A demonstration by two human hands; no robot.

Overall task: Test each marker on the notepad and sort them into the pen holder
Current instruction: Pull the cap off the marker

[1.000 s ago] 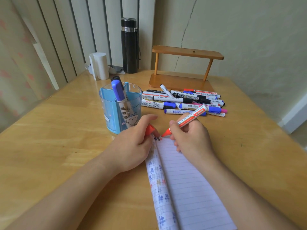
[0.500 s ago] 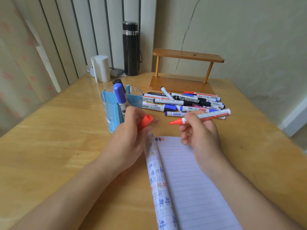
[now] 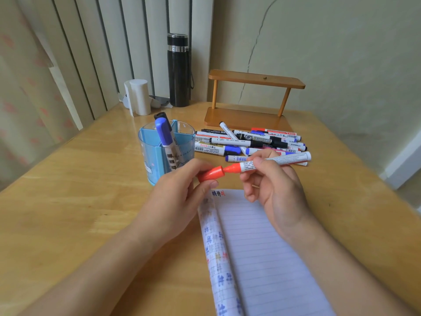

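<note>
My right hand (image 3: 274, 185) grips a red marker (image 3: 273, 163) by its white barrel, held level above the top of the lined notepad (image 3: 262, 254). My left hand (image 3: 175, 197) pinches the marker's red cap (image 3: 210, 173), whose mouth sits over the marker's tip. Small blue, black and red test marks (image 3: 218, 193) show at the notepad's top left. The blue see-through pen holder (image 3: 152, 156) stands to the left, holding a blue-capped marker (image 3: 165, 135) and a black-capped one behind it. A pile of several capped markers (image 3: 248, 142) lies behind my hands.
A wooden two-level stand (image 3: 250, 99) sits behind the marker pile. A black flask (image 3: 178, 69) and a white roll (image 3: 139, 96) stand at the table's back left, by the wall. Bare wooden table (image 3: 68, 190) spreads to the left of the holder.
The marker lifted off the notepad after writing a red mark. It turned level, and both hands rose and came together until the cap met the tip.
</note>
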